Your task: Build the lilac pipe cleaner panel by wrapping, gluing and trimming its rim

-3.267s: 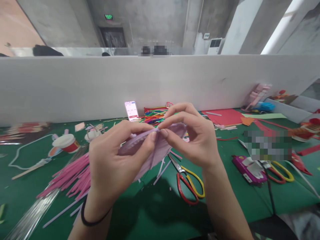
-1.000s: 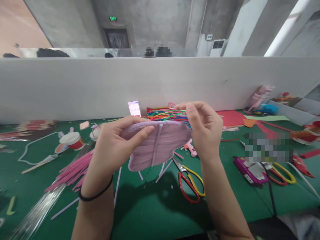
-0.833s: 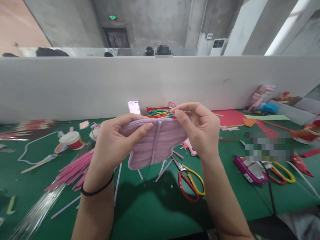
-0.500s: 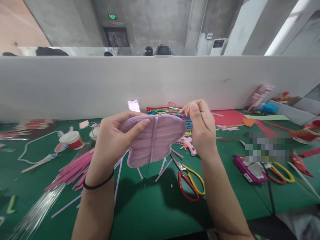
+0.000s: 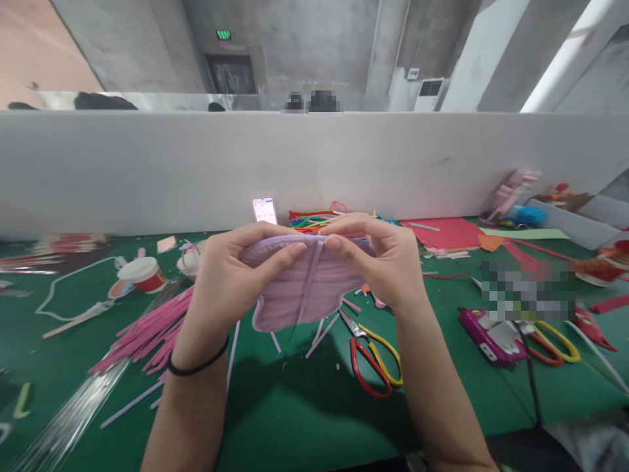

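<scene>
At centre frame, the left hand [image 5: 228, 292] and right hand [image 5: 390, 272] are both pinching the top edge of a lilac ribbed craft piece [image 5: 307, 292], holding it above the green table [image 5: 295, 419]. A green sign [image 5: 224, 35] is glowing at upper left, its writing too small to read, as are the digits on the phone [image 5: 264, 210]. At left, a red-and-white paper cup [image 5: 141, 274] is sitting with its contents hidden.

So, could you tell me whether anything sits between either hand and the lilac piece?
Nothing visible: the left hand and right hand both pinch the lilac piece at its top edge, above the green table.
</scene>
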The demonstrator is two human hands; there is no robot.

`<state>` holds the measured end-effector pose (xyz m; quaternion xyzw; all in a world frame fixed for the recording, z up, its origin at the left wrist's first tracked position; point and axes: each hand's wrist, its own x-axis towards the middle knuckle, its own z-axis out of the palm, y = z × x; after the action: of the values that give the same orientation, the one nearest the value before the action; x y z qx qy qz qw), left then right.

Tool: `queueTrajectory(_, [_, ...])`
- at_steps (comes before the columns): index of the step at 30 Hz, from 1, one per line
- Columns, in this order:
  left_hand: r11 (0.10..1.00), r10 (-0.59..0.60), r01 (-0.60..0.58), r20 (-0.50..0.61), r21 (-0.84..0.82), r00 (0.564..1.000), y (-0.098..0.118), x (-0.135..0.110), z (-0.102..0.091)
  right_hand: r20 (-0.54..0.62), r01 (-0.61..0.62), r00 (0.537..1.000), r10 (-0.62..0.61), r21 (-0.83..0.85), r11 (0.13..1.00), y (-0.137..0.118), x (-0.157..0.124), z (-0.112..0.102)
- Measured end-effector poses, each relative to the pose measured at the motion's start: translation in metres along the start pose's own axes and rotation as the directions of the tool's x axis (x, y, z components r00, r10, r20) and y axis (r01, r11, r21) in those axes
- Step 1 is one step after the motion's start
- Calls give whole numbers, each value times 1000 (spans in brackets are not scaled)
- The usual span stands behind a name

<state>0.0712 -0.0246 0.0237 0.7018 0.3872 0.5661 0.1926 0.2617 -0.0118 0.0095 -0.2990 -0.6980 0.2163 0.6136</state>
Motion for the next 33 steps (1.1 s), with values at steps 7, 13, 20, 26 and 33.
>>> queueTrajectory(7, [999,28,-26,-65,29,998,6,-6,7,22,-130,991,128,120,984,2,-2,-2])
queueTrajectory(13, [998,33,-30,-65,47,997,6,-7,9,22,-139,990,137,162,977,4,-1,-3])
queueTrajectory(20, [998,50,-46,-115,35,992,2,-2,6,187,-194,967,171,111,975,-2,3,-15])
queueTrajectory(26, [997,25,-14,-154,72,988,-2,0,3,-8,-90,996,93,175,980,4,2,-17])
queueTrajectory(33, [901,386,-295,-277,320,880,-17,1,5,-286,18,958,6,80,997,3,3,-13])
